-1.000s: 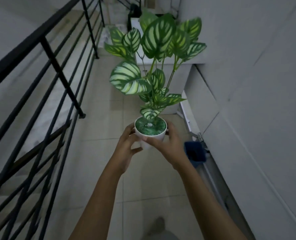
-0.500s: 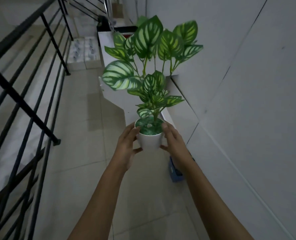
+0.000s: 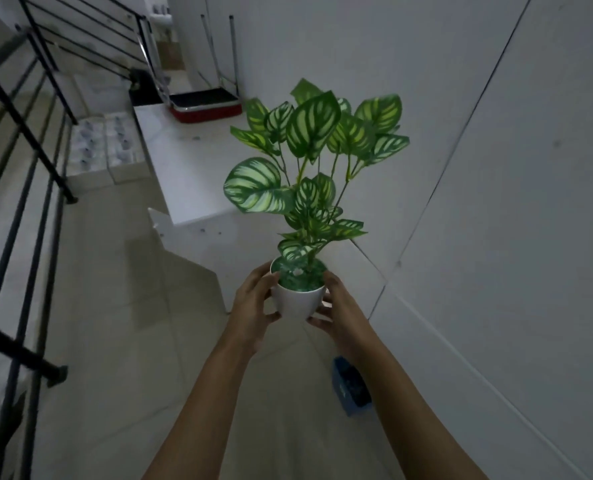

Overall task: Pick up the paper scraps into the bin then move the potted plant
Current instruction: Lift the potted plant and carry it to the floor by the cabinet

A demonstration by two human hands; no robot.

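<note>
My left hand (image 3: 253, 306) and right hand (image 3: 336, 311) clasp the small white plastic pot of the green striped-leaf potted plant (image 3: 298, 301), held upright over the pale tiled floor (image 3: 108, 306). Top-heavy foliage could tip it from my 2 palms.

Dim, flat light, no hard shadows; wide-angle bends railing (image 3: 28, 188) & wall (image 3: 495, 202) edges; slight blur.
</note>
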